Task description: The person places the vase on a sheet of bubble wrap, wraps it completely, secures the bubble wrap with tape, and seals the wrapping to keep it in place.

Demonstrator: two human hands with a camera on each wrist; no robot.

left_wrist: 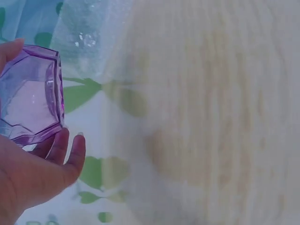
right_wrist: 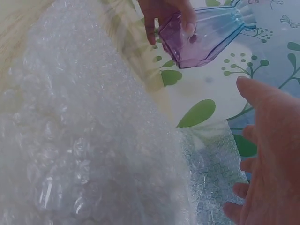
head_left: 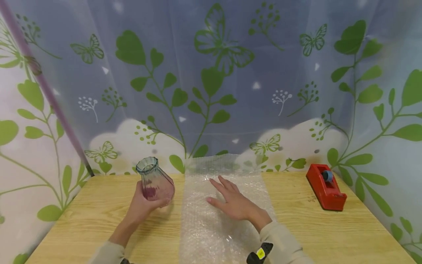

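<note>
A faceted glass vase [head_left: 158, 185], bluish at its flared rim and purple toward the base, leans to the left in my left hand [head_left: 141, 205]. The thumb and fingers grip its lower body. In the left wrist view the purple base of the vase [left_wrist: 35, 96] faces the camera. My right hand [head_left: 235, 202] is spread over a sheet of bubble wrap [head_left: 211, 231], fingers extended and nothing held. The right wrist view shows the bubble wrap [right_wrist: 93, 126] beside the right hand [right_wrist: 274, 150], with the vase [right_wrist: 201, 37] held beyond.
At the right on the wooden table [head_left: 296, 234] stands a red tape dispenser [head_left: 329, 192] with a small roll of tape. A patterned curtain [head_left: 230, 110] with leaves and butterflies hangs behind the table and along its sides. The far end of the wrap rises against it.
</note>
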